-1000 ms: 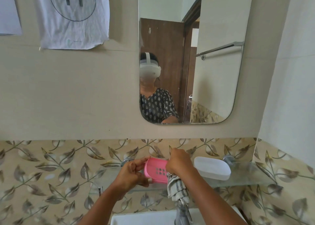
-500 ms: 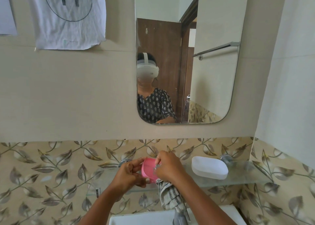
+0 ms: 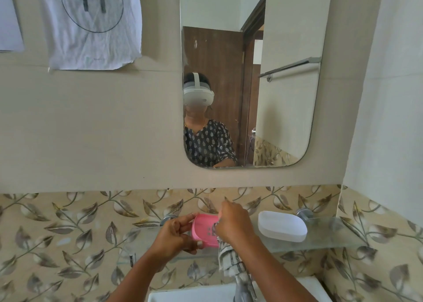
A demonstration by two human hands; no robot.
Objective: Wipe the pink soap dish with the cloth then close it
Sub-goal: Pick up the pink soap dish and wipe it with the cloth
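Note:
My left hand [image 3: 175, 236] holds the pink soap dish [image 3: 204, 232] by its left end, fingers above and thumb below, in front of the glass shelf [image 3: 329, 237]. The dish is tilted so its slotted inside faces me. My right hand [image 3: 233, 223] grips a grey-and-white checked cloth [image 3: 230, 259] and presses it into the right part of the dish. The cloth's loose end hangs down below my right wrist. A white soap dish lid [image 3: 282, 226] lies on the shelf to the right of my hands.
A mirror [image 3: 286, 95] hangs on the wall above and reflects a person with a headset. The tap [image 3: 243, 289] and the white basin rim [image 3: 190, 293] are at the bottom edge. Papers are stuck on the wall at top left. A side wall stands close on the right.
My right hand with the cloth has shifted over the dish, left and then back right. The dish has turned in my left hand and shows its slotted inside again.

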